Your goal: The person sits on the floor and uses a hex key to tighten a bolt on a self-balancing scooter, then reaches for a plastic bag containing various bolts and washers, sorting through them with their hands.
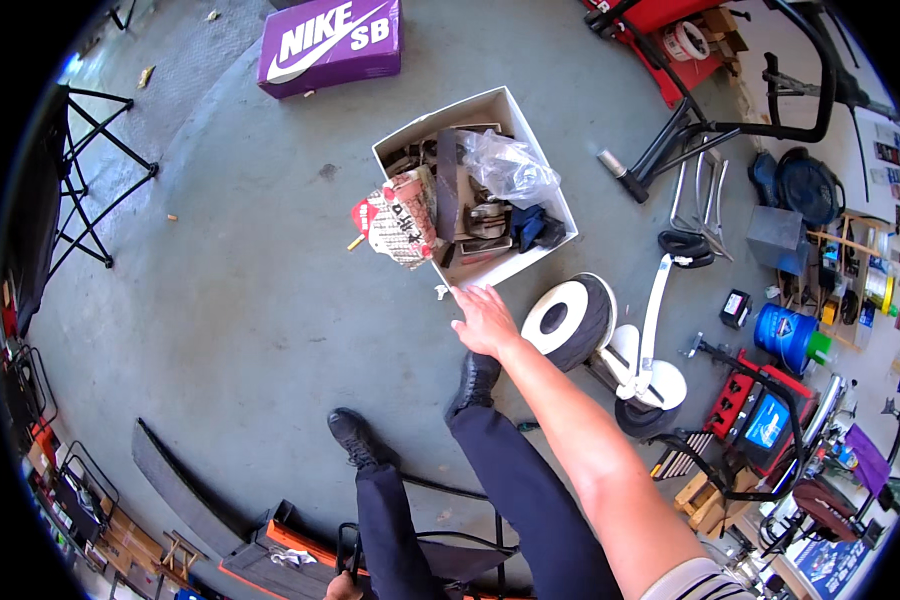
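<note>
My right hand (485, 322) reaches out with fingers extended to the near corner of a white open box (490, 268); I cannot tell whether the fingertips touch it. The box holds dark mixed items (487, 222), a crumpled clear plastic bag (500, 165) and dark blue cloth (529, 225). A crumpled printed paper bag (398, 225) with red patches overhangs the box's left side. My left hand (342, 588), at the bottom edge and partly out of frame, grips a black handle (350, 550).
A purple shoe box (330, 75) lies on the grey floor (230, 280). A folding chair frame (100, 180) stands left. A white wheeled scooter (650, 380), black tubular frame (650, 150), blue bucket (782, 335) and red machine (730, 400) crowd the right. A dark board (180, 480) lies lower left.
</note>
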A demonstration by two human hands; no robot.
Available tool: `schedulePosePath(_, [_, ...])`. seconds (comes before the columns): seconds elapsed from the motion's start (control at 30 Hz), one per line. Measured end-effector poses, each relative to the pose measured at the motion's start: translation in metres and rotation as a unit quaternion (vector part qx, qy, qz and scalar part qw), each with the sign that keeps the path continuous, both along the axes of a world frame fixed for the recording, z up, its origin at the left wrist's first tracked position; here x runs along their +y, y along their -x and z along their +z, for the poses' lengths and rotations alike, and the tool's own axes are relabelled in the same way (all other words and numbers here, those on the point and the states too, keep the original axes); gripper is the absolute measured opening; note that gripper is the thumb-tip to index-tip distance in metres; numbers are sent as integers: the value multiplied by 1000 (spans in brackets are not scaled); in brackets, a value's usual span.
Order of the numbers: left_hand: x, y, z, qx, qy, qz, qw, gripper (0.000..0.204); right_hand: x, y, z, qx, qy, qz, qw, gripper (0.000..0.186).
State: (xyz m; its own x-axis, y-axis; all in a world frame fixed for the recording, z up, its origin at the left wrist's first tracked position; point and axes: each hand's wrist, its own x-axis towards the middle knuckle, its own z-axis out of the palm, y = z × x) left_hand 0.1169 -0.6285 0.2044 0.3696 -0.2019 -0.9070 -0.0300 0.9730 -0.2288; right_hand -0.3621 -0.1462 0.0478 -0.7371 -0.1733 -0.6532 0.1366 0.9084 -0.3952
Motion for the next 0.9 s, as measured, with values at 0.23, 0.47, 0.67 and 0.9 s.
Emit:
schedulePosePath(0.23, [-55, 22, 11, 103, 14, 39, 994, 63, -50, -21, 1, 27, -6, -35, 999, 64])
schedulePosePath(0.47, [-42, 70, 5, 241, -9, 74, 968, 60, -85, -86, -18, 35, 63, 6, 997, 56])
schedulePosePath(0.67, [-19, 101, -20, 330, -48, 64, 941, 57, -77, -137, -24, -59, 145, 133, 979, 39])
schedulePosePath(0.9, [-2, 109, -54, 394, -62, 69, 914, 53, -97, -165, -43, -153, 226, 291, 917, 45])
